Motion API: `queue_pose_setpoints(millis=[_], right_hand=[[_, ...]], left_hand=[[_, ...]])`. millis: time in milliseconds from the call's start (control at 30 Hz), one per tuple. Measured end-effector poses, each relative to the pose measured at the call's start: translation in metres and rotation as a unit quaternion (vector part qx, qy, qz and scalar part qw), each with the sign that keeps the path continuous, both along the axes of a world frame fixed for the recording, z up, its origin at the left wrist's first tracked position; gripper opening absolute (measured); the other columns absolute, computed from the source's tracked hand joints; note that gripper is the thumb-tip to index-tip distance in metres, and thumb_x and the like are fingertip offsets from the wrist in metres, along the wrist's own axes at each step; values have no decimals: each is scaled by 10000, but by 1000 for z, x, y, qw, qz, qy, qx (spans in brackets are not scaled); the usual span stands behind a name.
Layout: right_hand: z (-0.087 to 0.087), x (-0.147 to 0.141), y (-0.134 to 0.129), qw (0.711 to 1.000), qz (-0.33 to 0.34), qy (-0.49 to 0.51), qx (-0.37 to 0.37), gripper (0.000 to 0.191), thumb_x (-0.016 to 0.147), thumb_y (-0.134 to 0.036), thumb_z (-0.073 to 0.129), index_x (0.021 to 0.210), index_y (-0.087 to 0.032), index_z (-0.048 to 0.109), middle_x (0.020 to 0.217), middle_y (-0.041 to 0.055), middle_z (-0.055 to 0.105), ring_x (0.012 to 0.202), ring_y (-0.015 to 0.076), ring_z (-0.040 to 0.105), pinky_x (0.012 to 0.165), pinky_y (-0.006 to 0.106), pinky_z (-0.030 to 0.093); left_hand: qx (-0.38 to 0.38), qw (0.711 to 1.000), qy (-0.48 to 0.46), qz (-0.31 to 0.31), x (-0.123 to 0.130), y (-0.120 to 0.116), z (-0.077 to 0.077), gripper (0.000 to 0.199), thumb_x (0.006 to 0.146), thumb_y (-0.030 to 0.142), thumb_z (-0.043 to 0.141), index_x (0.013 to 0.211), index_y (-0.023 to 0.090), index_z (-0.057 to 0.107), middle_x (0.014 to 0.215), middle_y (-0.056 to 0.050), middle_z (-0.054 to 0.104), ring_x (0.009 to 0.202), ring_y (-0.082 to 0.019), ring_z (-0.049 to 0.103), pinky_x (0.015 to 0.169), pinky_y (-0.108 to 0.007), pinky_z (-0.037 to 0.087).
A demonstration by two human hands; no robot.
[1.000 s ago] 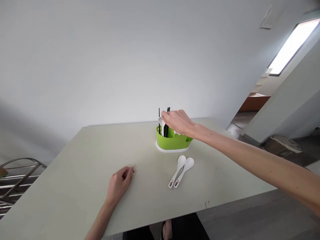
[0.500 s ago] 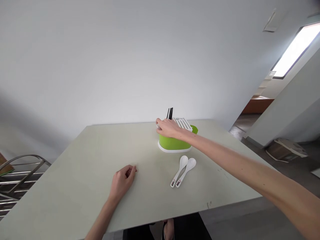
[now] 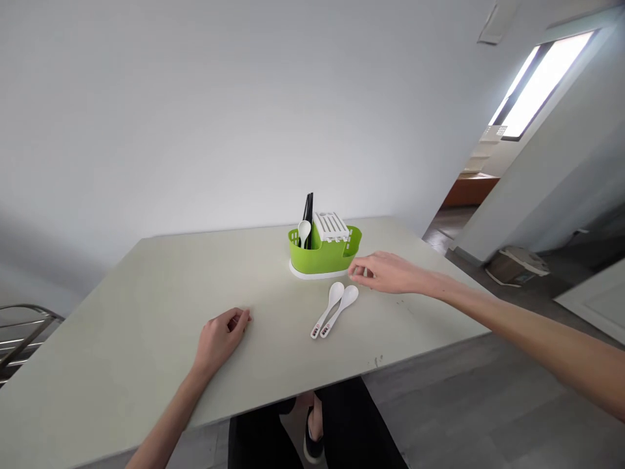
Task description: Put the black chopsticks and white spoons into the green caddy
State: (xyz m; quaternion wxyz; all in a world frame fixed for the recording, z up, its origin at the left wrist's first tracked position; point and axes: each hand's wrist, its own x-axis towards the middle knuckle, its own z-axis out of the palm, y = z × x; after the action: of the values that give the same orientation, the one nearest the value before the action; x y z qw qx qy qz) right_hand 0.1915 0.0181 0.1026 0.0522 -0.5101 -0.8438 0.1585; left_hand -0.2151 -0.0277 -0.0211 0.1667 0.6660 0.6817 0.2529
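Observation:
A green utensil holder [image 3: 312, 260] with a white slotted top [image 3: 331, 226] and white base stands near the back of the table. Upright in its left compartment are black chopsticks [image 3: 309, 212] and a white spoon [image 3: 304, 229], bowl up. Two more white spoons [image 3: 334, 294] [image 3: 347, 297] lie side by side in front of it, handles toward me. My right hand [image 3: 383, 271] hovers just right of the spoon bowls, fingers loosely bent and apart, with nothing in them. On the table to the left rests my left hand [image 3: 222, 339], its fingers curled in and nothing visible in them.
The pale table [image 3: 170, 286] meets a plain wall [image 3: 219, 117] at the back. A metal rack [image 3: 24, 339] stands beyond its left edge. On the floor to the right sits a brownish bin [image 3: 517, 265]. My legs are under the front edge.
My right hand has left the holder's left compartment and come back toward the spoons on the table. A white spoon now shows in that compartment. The view has shifted; my left hand stays resting.

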Motion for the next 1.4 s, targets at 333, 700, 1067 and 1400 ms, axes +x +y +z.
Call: queue_pose_setpoints(millis=[333, 700, 1067, 1400], right_hand=[[-96, 3, 5, 953, -164, 145, -210, 192, 1023, -394, 579, 994, -204, 560, 937, 86, 796, 680, 185, 734, 557, 259, 527], [-77, -2, -7, 950, -105, 228, -186, 203, 989, -281, 540, 790, -242, 526, 877, 62, 780, 700, 176, 719, 573, 281, 517], [71, -31, 29, 930, -167, 205, 256, 200, 1038, -354, 474, 919, -228, 574, 848, 28, 767, 691, 170, 662, 642, 290, 414], [33, -90, 64, 915, -40, -68, 396, 384, 1093, -236, 292, 1025, -178, 666, 930, 125, 713, 868, 250, 595, 610, 330, 275]], left_hand=[[17, 1000, 17, 3, 2, -1, 0, 490, 937, 624, 437, 774, 243, 697, 650, 10, 650, 622, -176, 562, 651, -276, 404], [23, 1000, 11, 9, 7, -7, 5, 486, 938, 617, 447, 762, 238, 697, 632, 6, 631, 614, -175, 553, 617, -268, 402], [18, 1000, 16, -15, 2, -7, -2, 480, 957, 608, 435, 737, 248, 663, 656, 3, 647, 609, -175, 536, 610, -277, 372], [37, 998, 39, -34, 1, -10, -10, 459, 991, 555, 398, 746, 242, 629, 746, -30, 682, 666, -194, 569, 638, -301, 362]])
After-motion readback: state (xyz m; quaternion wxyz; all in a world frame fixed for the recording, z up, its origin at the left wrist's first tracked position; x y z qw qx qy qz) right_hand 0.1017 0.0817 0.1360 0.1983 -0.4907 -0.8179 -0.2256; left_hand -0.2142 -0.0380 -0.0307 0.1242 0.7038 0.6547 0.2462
